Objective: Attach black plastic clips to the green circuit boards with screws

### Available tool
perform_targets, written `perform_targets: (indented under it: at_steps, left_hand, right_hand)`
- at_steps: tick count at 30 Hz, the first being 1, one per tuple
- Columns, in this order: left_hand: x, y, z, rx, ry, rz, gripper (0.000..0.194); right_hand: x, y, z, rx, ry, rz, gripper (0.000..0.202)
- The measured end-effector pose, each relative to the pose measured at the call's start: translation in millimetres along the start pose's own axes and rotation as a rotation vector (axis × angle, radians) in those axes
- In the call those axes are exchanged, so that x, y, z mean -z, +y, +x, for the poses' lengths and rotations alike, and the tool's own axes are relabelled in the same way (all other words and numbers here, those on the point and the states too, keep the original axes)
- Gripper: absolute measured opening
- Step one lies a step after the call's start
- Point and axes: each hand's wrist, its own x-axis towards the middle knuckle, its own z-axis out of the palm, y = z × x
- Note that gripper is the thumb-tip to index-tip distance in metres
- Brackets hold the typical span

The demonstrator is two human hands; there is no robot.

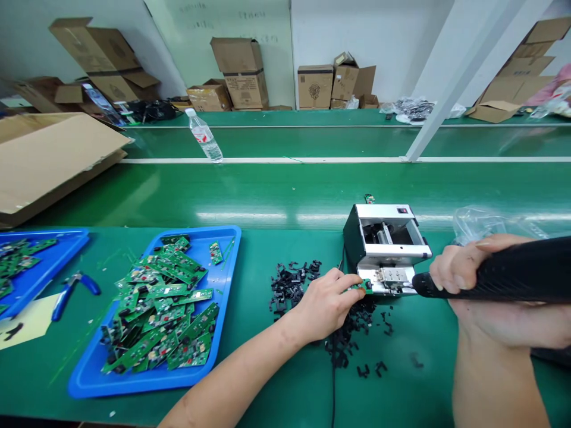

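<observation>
My left hand [328,303] pinches a small green circuit board [367,286] at the front left corner of a silver and black screw feeder [386,244]. In my right hand [464,267] is a thick black electric screwdriver [513,270], held nearly level. Its nose points left at the metal front plate of the feeder; whether the bit touches there I cannot tell. Small black plastic clips [292,285] lie in a pile left of the feeder, and more are scattered beneath my left hand and in front of the feeder.
A blue tray [235,261] heaped with green circuit boards stands left, and another blue tray [49,273] beyond it. Blue-handled pliers [66,297] lie between them. A black cable [333,380] runs to the front edge. Behind are a water bottle [204,137] and a white slanted post [446,89].
</observation>
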Motion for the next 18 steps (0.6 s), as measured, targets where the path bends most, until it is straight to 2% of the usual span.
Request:
perform_targets:
  at_steps: [3,6,9,12,18]
  left_hand:
    - [-1.1,0,0,0.004,0.004,0.001,0.027]
    - [-1.6,0,0,0.003,0.000,0.009,0.029]
    - [-0.1,0,1,-0.001,0.007,0.016,0.030]
    - [1.1,1,1,-0.004,0.017,0.010,0.028]
    - [-0.6,1,0,0.000,0.015,-0.007,0.025]
  right_hand:
    - [-9,10,4,0.114,0.040,0.049,0.072]
    - [-11,23,8,0.118,-0.045,0.077,0.084]
    - [-7,31,9,0.118,-0.103,0.074,0.087]
    - [-7,30,4,0.096,-0.109,0.078,0.088]
    - [-22,11,-8,0.070,-0.001,0.110,0.069]
